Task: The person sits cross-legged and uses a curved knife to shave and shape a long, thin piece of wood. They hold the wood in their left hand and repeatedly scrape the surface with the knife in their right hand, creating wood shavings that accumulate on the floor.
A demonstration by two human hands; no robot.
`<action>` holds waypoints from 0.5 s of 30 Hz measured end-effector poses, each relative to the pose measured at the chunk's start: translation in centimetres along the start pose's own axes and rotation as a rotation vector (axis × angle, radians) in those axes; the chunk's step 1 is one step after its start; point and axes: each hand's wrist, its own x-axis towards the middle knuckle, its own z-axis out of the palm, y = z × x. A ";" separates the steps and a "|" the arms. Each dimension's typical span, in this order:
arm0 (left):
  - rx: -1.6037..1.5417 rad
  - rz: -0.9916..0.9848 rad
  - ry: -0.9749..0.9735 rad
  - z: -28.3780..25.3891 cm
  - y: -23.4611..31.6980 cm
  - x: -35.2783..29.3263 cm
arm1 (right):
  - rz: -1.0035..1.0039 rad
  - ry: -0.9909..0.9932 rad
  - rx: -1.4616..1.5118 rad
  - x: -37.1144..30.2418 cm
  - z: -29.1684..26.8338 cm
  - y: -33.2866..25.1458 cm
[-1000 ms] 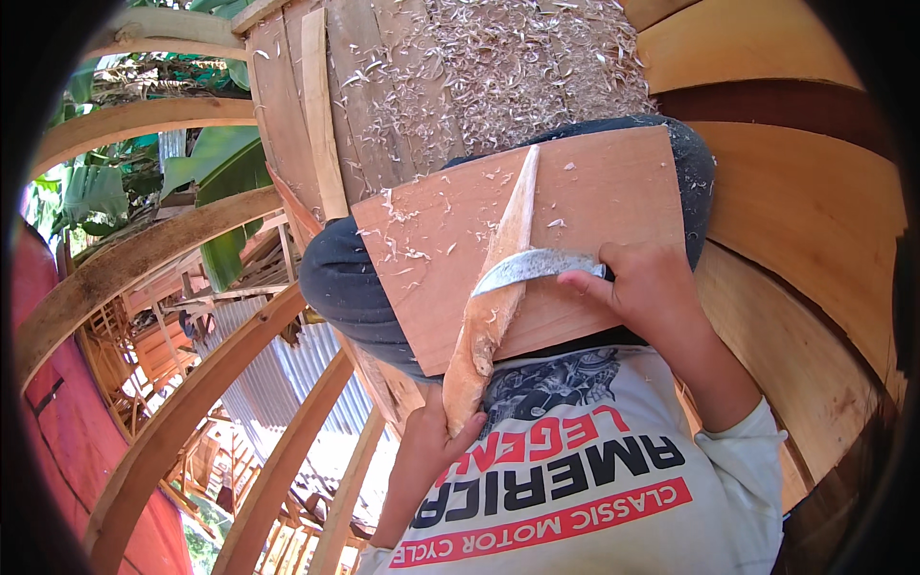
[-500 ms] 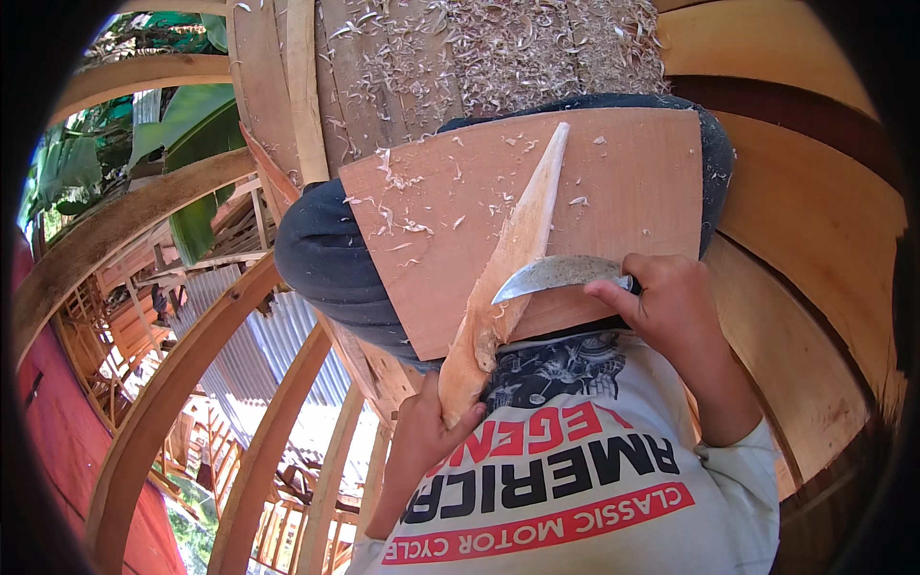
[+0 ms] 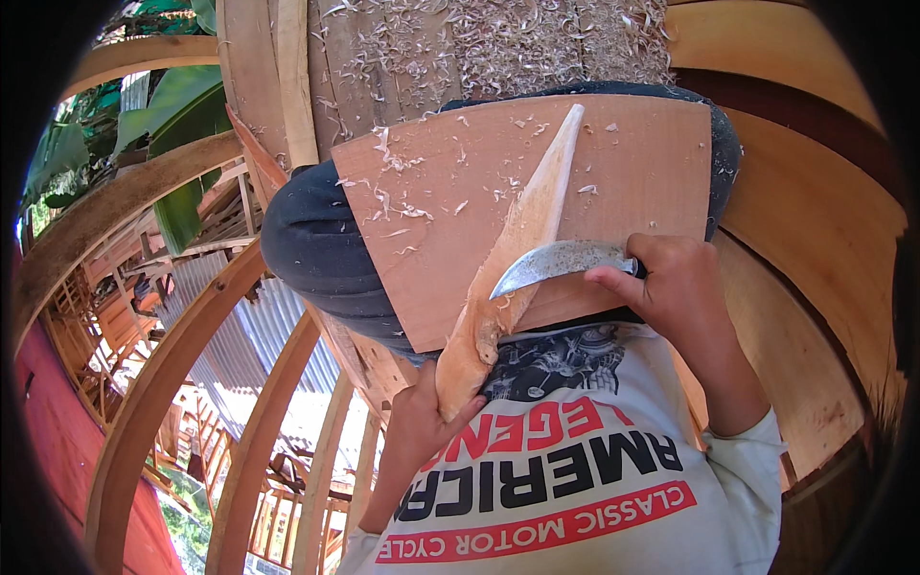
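Knife [image 3: 558, 264] apparently against tapered wood [image 3: 526, 222]

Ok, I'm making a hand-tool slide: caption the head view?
Left hand grips a tapered wood piece; right hand holds a curved knife over it, above a flat board.

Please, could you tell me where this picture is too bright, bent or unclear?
Head view: white glare beside the corrugated metal sheet; head view: the far edge of the wooden board bows, probably from fisheye distortion, and the corners are black; head view: the curved knife and tapered wooden piece look reasonably sharp.
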 end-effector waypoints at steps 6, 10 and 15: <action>-0.027 0.045 0.052 0.5 -0.7 0.2 | 0.276 0.163 -0.066 3.0 -2.6 3.9; -0.002 0.049 0.074 0.3 -0.5 0.4 | 0.113 -0.031 -0.074 0.7 -1.7 0.1; 0.047 -0.020 0.041 -0.2 -0.1 0.2 | 0.037 -0.003 -0.079 1.1 0.4 -0.2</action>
